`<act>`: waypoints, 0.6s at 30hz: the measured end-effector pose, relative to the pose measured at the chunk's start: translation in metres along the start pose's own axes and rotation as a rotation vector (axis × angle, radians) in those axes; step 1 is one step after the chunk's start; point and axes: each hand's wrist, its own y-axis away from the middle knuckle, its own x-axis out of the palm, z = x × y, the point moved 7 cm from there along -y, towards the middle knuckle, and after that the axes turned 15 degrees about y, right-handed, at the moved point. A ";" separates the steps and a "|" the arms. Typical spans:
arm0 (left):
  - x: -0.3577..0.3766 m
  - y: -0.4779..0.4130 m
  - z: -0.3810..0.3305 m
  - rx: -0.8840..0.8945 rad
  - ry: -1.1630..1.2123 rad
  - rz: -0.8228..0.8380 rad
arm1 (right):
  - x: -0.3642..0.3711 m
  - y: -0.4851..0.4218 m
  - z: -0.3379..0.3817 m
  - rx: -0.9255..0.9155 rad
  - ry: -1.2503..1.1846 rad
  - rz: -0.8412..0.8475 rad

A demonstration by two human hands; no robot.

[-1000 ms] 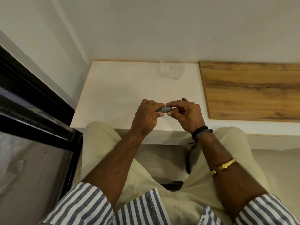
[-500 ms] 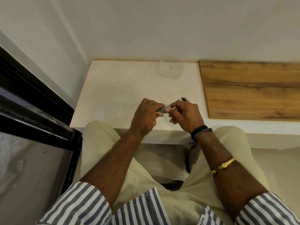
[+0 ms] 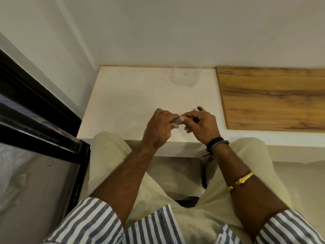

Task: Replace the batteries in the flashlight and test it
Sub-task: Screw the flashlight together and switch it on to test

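Observation:
My left hand (image 3: 159, 128) is wrapped around a small grey flashlight (image 3: 175, 121), of which only a short stretch shows between my fingers. My right hand (image 3: 200, 125) meets it from the right, thumb and fingertips pinched at the flashlight's end; what they pinch is hidden. Both hands hover just above the near edge of the white table (image 3: 133, 99). Just behind my right hand lie small batteries (image 3: 199, 109), black and orange-tipped, on the table.
An empty clear plastic container (image 3: 184, 73) stands at the table's far edge by the wall. A wooden board (image 3: 274, 97) covers the surface to the right. A black metal frame (image 3: 35, 111) runs along the left. My knees sit under the table edge.
My right hand's fingers have closed in over the flashlight's end, so less of its grey body shows than before. The hands stay in the same place.

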 end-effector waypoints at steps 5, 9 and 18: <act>0.000 0.000 0.002 -0.019 -0.005 -0.001 | 0.001 0.001 -0.001 -0.024 -0.019 -0.016; -0.001 -0.001 0.004 -0.038 0.001 -0.012 | -0.004 0.001 0.008 -0.113 0.043 -0.065; -0.003 -0.002 0.003 -0.039 -0.012 -0.013 | -0.007 0.001 0.012 -0.176 0.130 -0.041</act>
